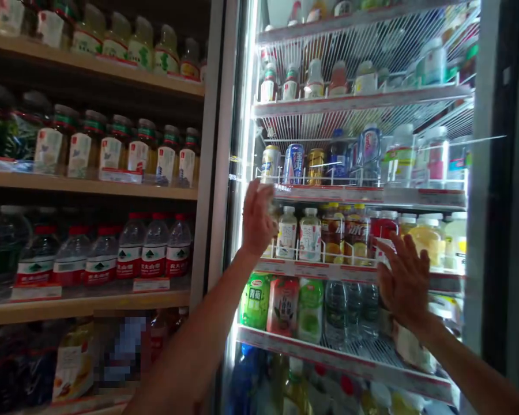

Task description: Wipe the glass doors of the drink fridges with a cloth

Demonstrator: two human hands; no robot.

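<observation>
My left hand (258, 222) is raised at the left side of a lit drinks cooler, its fingers stretched upward and blurred. A pale patch by its fingertips is too smeared to identify. Just right of it stand white-labelled bottles (310, 235). My right hand (404, 279) has its fingers spread, in front of the bottles on the cooler's right side. Near its fingertips is a small white patch, which I cannot identify. Yellow drink bottles (429, 241) sit behind and beside that hand. Whether either hand touches glass or a bottle, I cannot tell.
Wire cooler shelves (363, 101) hold drinks, including cans (293, 164) and large green and red bottles (282, 305). On the left, wooden shelves (90, 183) carry tea bottles and red-capped water bottles (130, 248). A metal frame (218, 144) divides the two.
</observation>
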